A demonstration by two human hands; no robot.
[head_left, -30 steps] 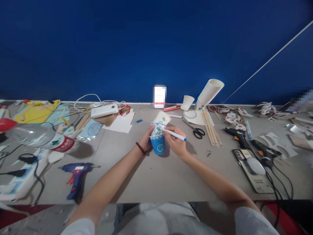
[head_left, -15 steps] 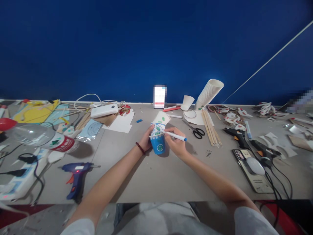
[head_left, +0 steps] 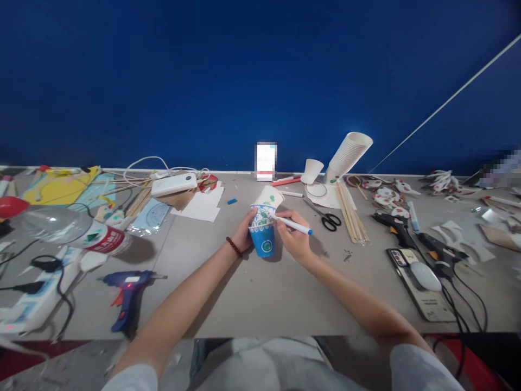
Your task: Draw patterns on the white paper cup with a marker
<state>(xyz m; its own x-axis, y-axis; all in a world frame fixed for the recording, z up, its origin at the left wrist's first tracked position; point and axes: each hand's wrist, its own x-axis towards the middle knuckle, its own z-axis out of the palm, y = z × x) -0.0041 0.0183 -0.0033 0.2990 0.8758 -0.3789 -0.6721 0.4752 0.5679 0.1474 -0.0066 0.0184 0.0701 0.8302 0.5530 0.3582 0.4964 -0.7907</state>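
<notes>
A stack of paper cups [head_left: 263, 240], blue at the bottom and blue-and-white patterned higher up, is held in my left hand [head_left: 245, 231], whose fingers wrap its left side. A whitish cup with green marks leans out of the top. My right hand [head_left: 293, 239] is closed on a white marker [head_left: 293, 224] with a blue end. The marker's tip is against or very near the patterned part; the exact contact is too small to tell.
Black scissors [head_left: 329, 220], wooden sticks [head_left: 350, 214] and a tall cup stack [head_left: 349, 155] stand or lie to the right. Leftward are a blue glue gun [head_left: 129, 293] and a plastic bottle [head_left: 69, 228]. A phone [head_left: 421, 288] lies at the right.
The marker and my right hand have shifted very slightly. My left hand and the cups look almost the same.
</notes>
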